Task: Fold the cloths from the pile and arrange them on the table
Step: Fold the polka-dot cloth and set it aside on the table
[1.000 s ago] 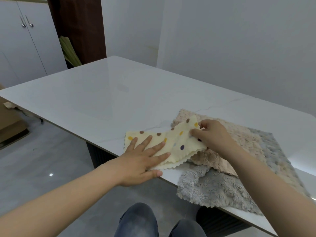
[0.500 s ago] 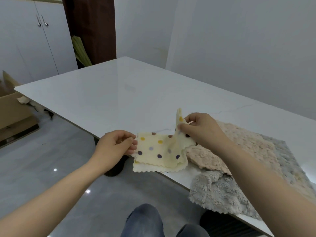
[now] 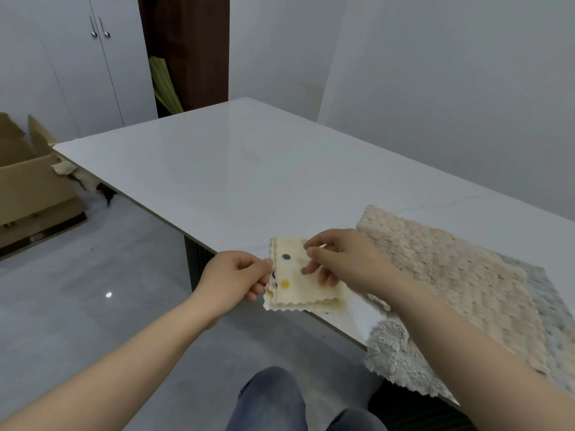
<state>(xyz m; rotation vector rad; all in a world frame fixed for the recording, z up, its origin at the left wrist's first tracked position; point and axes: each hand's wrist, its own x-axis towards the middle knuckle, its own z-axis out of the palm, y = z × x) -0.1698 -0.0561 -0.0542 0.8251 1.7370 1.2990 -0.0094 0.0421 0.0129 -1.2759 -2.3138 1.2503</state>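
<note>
Right, nearest first: grey cloth (image 3: 392, 359) hangs over the near table edge at the bottom of the pile, with the beige cloth (image 3: 435, 269) lying on it. Just left of them, the dotted cloth (image 3: 295, 281) sits at the table's near edge, doubled into a small rectangle, lower hem past the edge. Left hand (image 3: 239, 275) pinches its left side. Right hand (image 3: 339, 262) has fingers curled on the top layer, gripping it near the upper edge. My read: first cloth, final fold, edges being lined up. Next move calls for squaring the hems, then laying it flat on bare table (image 3: 233, 169) further in, apart from the pile. Beyond: cardboard box (image 3: 28, 194) on the floor, white cabinet (image 3: 77, 57).
</note>
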